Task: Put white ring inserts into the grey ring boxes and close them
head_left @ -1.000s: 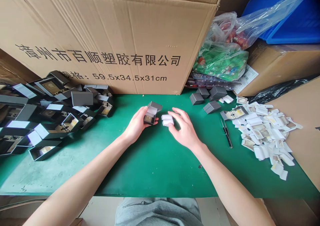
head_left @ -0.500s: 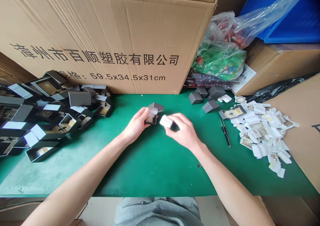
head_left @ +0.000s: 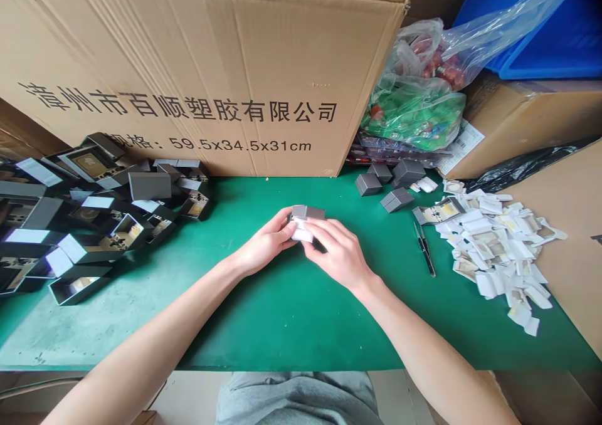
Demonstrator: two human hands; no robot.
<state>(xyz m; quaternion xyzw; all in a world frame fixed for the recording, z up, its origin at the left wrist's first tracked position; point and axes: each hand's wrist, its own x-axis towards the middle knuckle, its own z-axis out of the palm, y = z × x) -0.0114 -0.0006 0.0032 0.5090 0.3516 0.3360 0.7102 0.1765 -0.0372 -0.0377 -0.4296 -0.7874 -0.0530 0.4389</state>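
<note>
Over the middle of the green table, my left hand (head_left: 266, 243) is closed around a small dark grey hinged box (head_left: 308, 212) with its lid raised. My right hand (head_left: 338, 249) pinches a folded white insert (head_left: 301, 230) and holds it against the open front of the box. The fingertips of both hands nearly meet there. Most of the box's lower half is hidden behind the insert and fingers, so I cannot tell how far the insert sits inside.
Many opened dark boxes (head_left: 89, 218) are heaped at the left. Black tweezers (head_left: 425, 249) lie at the right beside a pile of white inserts (head_left: 493, 243). Several closed boxes (head_left: 396, 199) stand behind them. A large carton (head_left: 202, 49) walls off the back; bagged parts (head_left: 418, 111) sit beside it.
My right hand has moved left and brought the white insert up to the box. My left hand has shifted slightly right, turning the box so its lid faces me more.
</note>
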